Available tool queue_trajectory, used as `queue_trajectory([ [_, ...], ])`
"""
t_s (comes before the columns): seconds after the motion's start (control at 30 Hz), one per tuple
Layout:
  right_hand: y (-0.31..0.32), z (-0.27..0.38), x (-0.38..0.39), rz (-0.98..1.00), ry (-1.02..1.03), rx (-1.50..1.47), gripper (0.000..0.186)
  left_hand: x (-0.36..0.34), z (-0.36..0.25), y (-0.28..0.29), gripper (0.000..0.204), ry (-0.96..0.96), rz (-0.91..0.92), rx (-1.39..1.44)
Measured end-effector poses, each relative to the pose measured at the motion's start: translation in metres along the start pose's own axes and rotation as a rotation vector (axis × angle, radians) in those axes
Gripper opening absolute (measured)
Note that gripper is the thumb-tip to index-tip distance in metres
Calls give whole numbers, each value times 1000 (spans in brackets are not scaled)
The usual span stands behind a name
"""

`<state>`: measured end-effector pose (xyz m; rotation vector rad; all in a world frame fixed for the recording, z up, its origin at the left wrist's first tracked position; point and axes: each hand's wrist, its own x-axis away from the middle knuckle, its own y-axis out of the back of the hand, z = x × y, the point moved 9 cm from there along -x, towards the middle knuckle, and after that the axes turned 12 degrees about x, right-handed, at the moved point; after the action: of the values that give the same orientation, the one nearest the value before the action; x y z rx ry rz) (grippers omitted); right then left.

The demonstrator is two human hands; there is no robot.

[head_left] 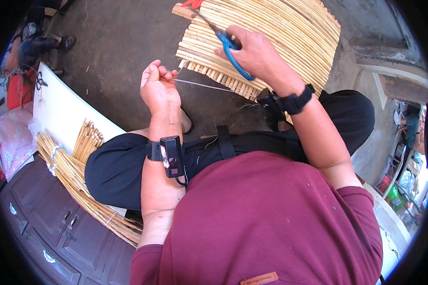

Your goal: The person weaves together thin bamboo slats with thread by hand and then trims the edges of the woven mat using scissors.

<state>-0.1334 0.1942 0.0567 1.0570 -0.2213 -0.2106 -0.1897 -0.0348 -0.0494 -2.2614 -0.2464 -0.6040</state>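
Note:
My right hand (259, 54) is closed round the blue-handled scissors (229, 51), over the mat's near-left part. The blades point up and left. To the left, my left hand (161, 90) has its fingers curled on a thin white string (199, 85), palm up. From its fingertips the string stretches right, along the mat's near edge. A mat of pale reed stalks (271, 40), laid side by side and bound together, lies in front of me. Short cut stalk ends line its near edge.
A tied bundle of long thin stalks (66, 171) lies at my left beside a white board (66, 107). A dark brown cabinet (47, 223) stands at lower left. Something red (193, 4) sits at the mat's far-left corner. Another person's foot (67, 42) shows at upper left.

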Motion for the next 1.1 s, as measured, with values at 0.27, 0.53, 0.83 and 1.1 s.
queue_trajectory([
  [0.27,-60,-12,40,731,-215,-350,34,8,8,-5,15,66,40,-270],
  [0.53,-51,-18,42,798,-265,-486,39,13,-8,-37,15,-138,208,-1264],
  [0.83,-54,-19,46,843,-243,-413,35,14,0,-38,17,-188,307,-1403],
  [1.1,-38,-13,31,609,21,39,34,0,-14,-25,25,-163,94,-1205],
])
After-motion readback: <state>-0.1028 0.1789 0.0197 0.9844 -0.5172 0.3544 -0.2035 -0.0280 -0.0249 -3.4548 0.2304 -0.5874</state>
